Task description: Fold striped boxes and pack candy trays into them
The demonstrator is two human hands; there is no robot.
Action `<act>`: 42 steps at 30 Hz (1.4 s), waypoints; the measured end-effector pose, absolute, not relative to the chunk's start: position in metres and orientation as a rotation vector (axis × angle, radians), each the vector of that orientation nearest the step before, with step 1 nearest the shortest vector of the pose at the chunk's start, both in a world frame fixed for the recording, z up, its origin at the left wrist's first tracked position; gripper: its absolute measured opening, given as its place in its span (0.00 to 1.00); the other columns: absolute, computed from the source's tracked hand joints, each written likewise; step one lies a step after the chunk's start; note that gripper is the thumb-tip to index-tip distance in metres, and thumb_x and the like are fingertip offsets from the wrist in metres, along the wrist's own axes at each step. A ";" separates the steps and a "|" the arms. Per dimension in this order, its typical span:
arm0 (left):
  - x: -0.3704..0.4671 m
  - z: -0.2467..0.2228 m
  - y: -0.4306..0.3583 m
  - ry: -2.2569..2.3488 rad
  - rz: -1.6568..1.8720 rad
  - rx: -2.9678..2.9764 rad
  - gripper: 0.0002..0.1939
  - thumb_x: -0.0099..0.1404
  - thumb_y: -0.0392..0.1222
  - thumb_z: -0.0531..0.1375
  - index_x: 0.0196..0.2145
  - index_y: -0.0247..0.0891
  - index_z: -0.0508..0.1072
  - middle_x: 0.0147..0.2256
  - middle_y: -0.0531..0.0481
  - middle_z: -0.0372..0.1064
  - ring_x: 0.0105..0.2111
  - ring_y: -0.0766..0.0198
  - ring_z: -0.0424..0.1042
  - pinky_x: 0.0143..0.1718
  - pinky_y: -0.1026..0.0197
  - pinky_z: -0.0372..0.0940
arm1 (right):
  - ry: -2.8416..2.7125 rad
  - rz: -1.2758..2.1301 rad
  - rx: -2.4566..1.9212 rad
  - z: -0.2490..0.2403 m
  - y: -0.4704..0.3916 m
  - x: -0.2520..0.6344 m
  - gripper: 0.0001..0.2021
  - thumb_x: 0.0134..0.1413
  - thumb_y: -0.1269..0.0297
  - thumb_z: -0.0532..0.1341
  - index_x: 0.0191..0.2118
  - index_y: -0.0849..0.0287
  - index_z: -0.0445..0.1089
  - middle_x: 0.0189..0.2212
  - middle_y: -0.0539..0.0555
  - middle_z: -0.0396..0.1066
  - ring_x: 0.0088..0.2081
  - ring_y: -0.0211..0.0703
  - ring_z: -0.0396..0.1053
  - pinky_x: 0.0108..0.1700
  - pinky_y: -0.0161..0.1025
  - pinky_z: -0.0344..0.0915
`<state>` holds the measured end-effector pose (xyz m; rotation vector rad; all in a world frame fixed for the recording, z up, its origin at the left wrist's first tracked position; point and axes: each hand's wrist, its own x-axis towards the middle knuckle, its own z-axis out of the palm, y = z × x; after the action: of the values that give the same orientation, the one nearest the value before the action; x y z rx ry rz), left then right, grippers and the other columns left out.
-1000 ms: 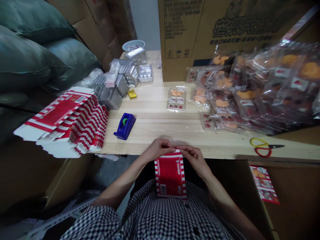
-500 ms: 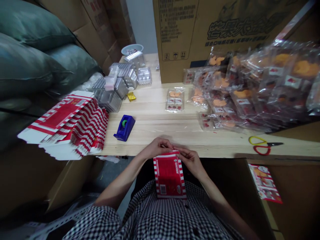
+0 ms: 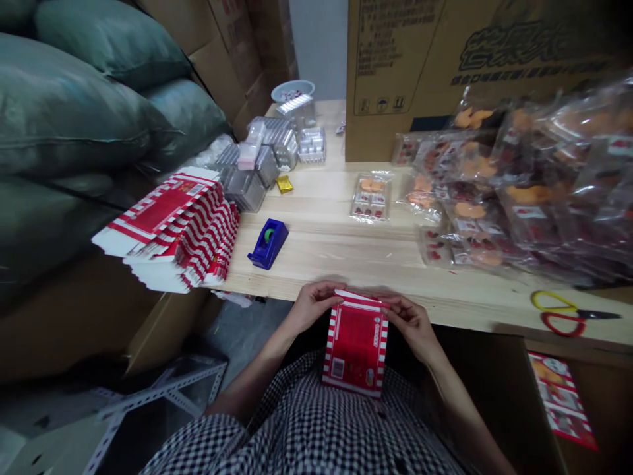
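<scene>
Between my two hands is a red box with red-and-white striped edges and a barcode. It hangs against my checked shirt at the table's front edge. My left hand pinches its top left corner, thumb in front. My right hand grips the top right corner. A narrow white-edged opening or flap shows along the top. On the table to the left sit a blue tape dispenser and a stack of flat red-and-white boxes.
Clear plastic trays and a small yellow packet lie at the back left. One clear pack lies mid-table. Many bagged packs heap at right before a large carton. Scissors lie near the front right edge.
My view has turned left, so everything sits further right. My hands have moved apart along the box's top edge, and its top now gapes a little.
</scene>
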<state>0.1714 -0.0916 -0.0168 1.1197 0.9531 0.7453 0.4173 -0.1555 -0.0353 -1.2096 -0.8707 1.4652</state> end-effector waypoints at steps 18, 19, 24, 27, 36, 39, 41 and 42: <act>0.153 -0.005 -0.056 0.947 0.480 1.137 0.16 0.52 0.47 0.71 0.34 0.30 0.81 0.33 0.43 0.80 0.32 0.61 0.77 0.39 0.60 0.69 | -0.987 1.479 -1.181 -0.030 -0.148 0.408 0.11 0.49 0.55 0.71 0.37 0.52 0.77 0.45 0.55 0.78 0.50 0.52 0.74 0.56 0.50 0.66; 0.154 -0.005 -0.058 0.966 0.481 1.185 0.16 0.54 0.47 0.70 0.35 0.31 0.81 0.33 0.43 0.80 0.32 0.61 0.77 0.38 0.60 0.69 | -0.973 1.482 -1.187 -0.031 -0.149 0.408 0.11 0.49 0.55 0.71 0.37 0.52 0.76 0.45 0.55 0.78 0.49 0.51 0.74 0.55 0.49 0.67; 0.151 -0.002 -0.076 0.890 0.511 1.350 0.16 0.62 0.48 0.65 0.44 0.34 0.79 0.45 0.41 0.78 0.44 0.57 0.76 0.48 0.57 0.67 | -0.933 1.482 -1.229 -0.033 -0.151 0.409 0.10 0.51 0.55 0.70 0.37 0.53 0.75 0.45 0.56 0.78 0.47 0.50 0.74 0.54 0.47 0.67; 0.150 -0.003 -0.087 0.874 0.571 1.308 0.16 0.62 0.46 0.66 0.44 0.34 0.78 0.48 0.40 0.76 0.46 0.57 0.75 0.49 0.56 0.67 | -1.011 1.455 -1.250 -0.031 -0.147 0.408 0.10 0.53 0.54 0.69 0.37 0.52 0.76 0.44 0.55 0.78 0.47 0.50 0.73 0.52 0.46 0.68; 0.163 0.005 -0.092 1.025 0.833 1.259 0.13 0.63 0.46 0.64 0.42 0.34 0.77 0.48 0.40 0.76 0.49 0.54 0.74 0.54 0.51 0.66 | -1.192 1.545 -1.230 -0.012 -0.132 0.398 0.16 0.55 0.50 0.66 0.48 0.47 0.78 0.47 0.53 0.78 0.49 0.54 0.74 0.51 0.50 0.70; 0.165 0.056 -0.104 1.085 1.046 1.467 0.16 0.66 0.45 0.62 0.50 0.39 0.75 0.56 0.43 0.70 0.58 0.53 0.66 0.63 0.48 0.57 | -1.168 1.425 -1.286 -0.006 -0.128 0.401 0.16 0.52 0.51 0.68 0.46 0.48 0.79 0.46 0.54 0.79 0.45 0.54 0.76 0.45 0.47 0.73; 0.160 0.094 -0.123 1.010 1.040 1.493 0.16 0.67 0.47 0.61 0.51 0.43 0.74 0.55 0.44 0.70 0.58 0.52 0.66 0.61 0.48 0.60 | -1.106 1.358 -1.325 -0.005 -0.124 0.403 0.16 0.51 0.52 0.69 0.45 0.49 0.79 0.45 0.54 0.79 0.42 0.53 0.77 0.42 0.46 0.74; 0.155 0.110 -0.135 0.994 0.942 1.465 0.15 0.68 0.49 0.60 0.51 0.44 0.73 0.53 0.44 0.71 0.57 0.51 0.67 0.59 0.47 0.63 | -1.057 1.334 -1.339 -0.005 -0.121 0.404 0.17 0.50 0.52 0.69 0.46 0.49 0.79 0.44 0.54 0.80 0.41 0.52 0.77 0.42 0.46 0.74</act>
<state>0.1547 -0.1351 0.1100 1.4649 0.9935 0.9421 0.4043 -0.1213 -0.0050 -1.3392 -1.0570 1.3343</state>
